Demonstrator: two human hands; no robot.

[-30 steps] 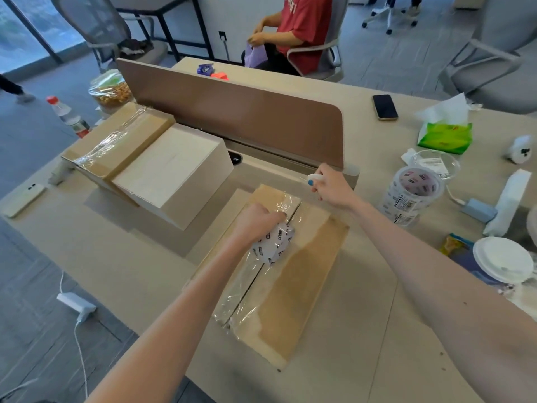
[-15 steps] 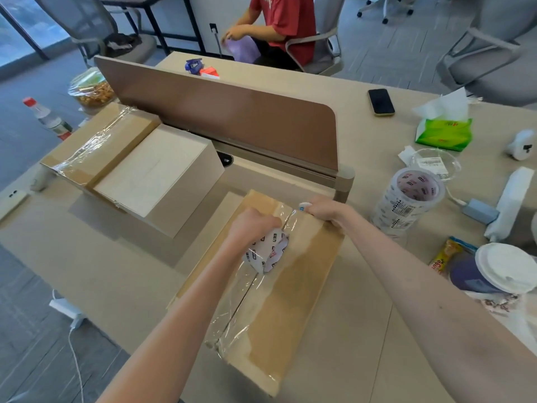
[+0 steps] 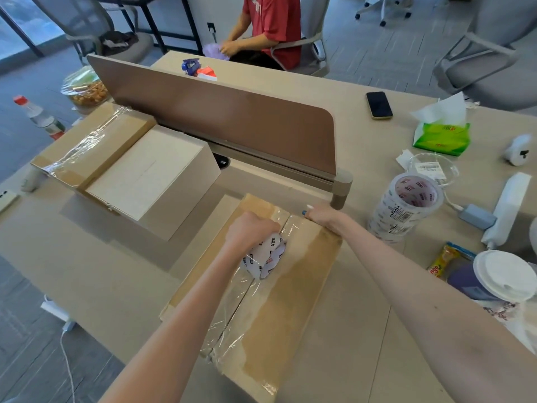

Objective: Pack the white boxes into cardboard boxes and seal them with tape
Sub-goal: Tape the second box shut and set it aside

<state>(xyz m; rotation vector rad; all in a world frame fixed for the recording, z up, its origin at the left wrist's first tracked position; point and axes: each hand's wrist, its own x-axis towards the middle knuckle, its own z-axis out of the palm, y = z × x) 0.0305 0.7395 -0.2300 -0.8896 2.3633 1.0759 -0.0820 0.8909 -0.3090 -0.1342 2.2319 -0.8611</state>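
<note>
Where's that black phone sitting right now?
In the head view, the black phone lies flat on the desk, upper right, between the brown divider panel and the green tissue pack.

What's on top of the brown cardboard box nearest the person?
The brown cardboard box carries clear shiny tape along its closed centre seam. The left hand grips a white printed tape roll on it; the right hand rests at its far edge. Contents are hidden.

Two cardboard boxes: centre box (image 3: 293, 301), upper-left box (image 3: 87, 146). One white box (image 3: 145, 173). One loose tape roll (image 3: 267, 257), one stack of rolls (image 3: 404, 210). One phone (image 3: 379, 105).
</note>
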